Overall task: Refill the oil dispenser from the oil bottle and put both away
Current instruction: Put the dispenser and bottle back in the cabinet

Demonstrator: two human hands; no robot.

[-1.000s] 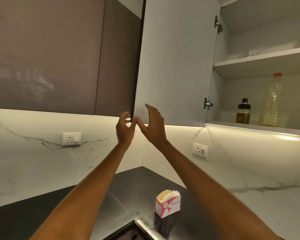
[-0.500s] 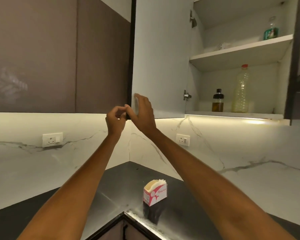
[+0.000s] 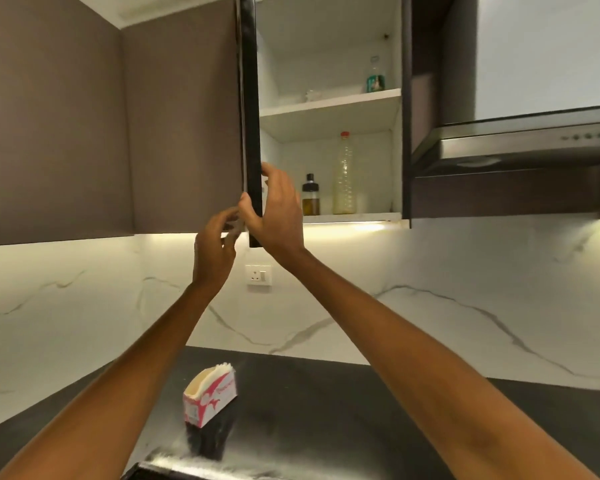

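The wall cabinet stands open, its door [image 3: 251, 116] seen edge-on. On the lower shelf [image 3: 352, 217] a small oil dispenser [image 3: 310, 199] with a black cap and amber oil stands beside a tall clear oil bottle [image 3: 344, 174] with a red cap. My right hand [image 3: 274, 209] grips the door's lower edge, thumb on one side and fingers on the other. My left hand [image 3: 215, 249] is just left of it below the door corner, fingers curled and apart, holding nothing that I can see.
A green-labelled bottle [image 3: 376, 76] stands on the upper shelf [image 3: 329, 105]. A steel range hood [image 3: 520, 147] juts out at the right. On the dark counter [image 3: 326, 410] below sits a pink and white napkin box [image 3: 210, 396]. A wall socket [image 3: 258, 276] is behind my hands.
The door has swung further open, from showing its white inner face to edge-on. My view has shifted right, so the shelves now face me. My right hand took hold of the door edge.
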